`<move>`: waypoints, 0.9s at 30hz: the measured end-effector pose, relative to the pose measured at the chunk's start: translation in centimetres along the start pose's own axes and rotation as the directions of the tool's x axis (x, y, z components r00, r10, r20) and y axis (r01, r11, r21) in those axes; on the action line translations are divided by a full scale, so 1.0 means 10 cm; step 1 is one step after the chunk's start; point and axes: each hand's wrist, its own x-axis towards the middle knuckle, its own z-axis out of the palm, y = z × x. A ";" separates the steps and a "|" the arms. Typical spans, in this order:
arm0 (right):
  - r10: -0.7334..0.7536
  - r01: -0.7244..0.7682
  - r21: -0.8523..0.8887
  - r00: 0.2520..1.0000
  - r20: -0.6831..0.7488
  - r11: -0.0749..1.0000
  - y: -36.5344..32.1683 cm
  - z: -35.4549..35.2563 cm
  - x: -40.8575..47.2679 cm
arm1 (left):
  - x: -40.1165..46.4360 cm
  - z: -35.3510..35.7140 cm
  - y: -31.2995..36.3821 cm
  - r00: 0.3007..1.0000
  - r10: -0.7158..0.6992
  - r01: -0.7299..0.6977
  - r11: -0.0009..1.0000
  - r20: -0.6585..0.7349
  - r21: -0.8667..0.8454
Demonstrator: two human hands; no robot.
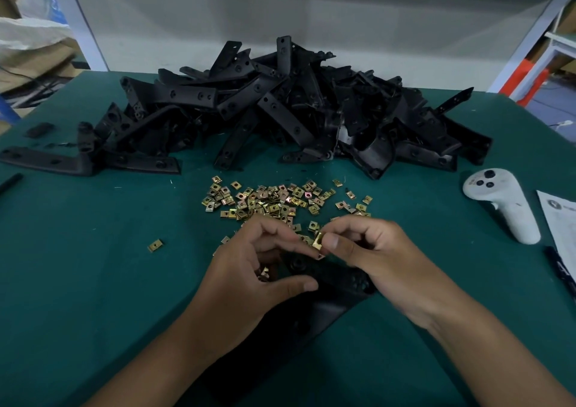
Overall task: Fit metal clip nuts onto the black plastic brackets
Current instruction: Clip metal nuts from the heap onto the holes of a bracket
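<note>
Right hand (371, 250): I am pinching one clip nut (318, 241) between thumb and forefinger, fingers curled | left hand (265, 269): I am curling thumb and fingers round the bracket (330, 285) under both hands, more nuts in the palm | loose clip nuts (274, 202) lying just beyond my fingertips | bracket heap (280, 110) sitting farther beyond.

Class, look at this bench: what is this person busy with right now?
A person is fitting clip nuts onto brackets at a green table. The right hand pinches one brass-coloured clip nut above the end of a black bracket lying in front of them. The left hand steadies that bracket and holds another nut. Loose nuts lie just beyond, with a heap of brackets behind.
</note>
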 end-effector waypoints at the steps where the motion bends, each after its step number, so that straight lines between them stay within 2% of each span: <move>1: 0.008 -0.008 0.001 1.000 0.003 1.000 0.00 -0.01 0.00 | 0.00 0.01 0.00 1.000 0.003 -0.003 1.000 -0.007 0.008; 8: 0.069 -0.068 -0.007 0.996 0.064 0.998 -0.04 -0.05 -0.02 | 0.00 0.02 0.01 0.989 0.070 -0.073 0.997 -0.132 -0.016; 16: 0.070 -0.062 -0.065 0.989 0.129 0.996 -0.07 -0.11 -0.02 | 0.01 0.04 -0.03 0.982 0.136 -0.138 0.990 -0.128 -0.004; 20: 0.085 -0.070 -0.083 0.979 0.183 0.994 -0.08 -0.15 -0.03 | 0.00 0.05 0.00 0.986 0.138 -0.140 0.990 -0.095 -0.012; 27: 0.169 -0.128 -0.172 0.954 0.249 0.977 -0.12 -0.23 -0.05 | 0.00 0.03 0.07 0.988 0.151 -0.152 0.988 0.041 0.016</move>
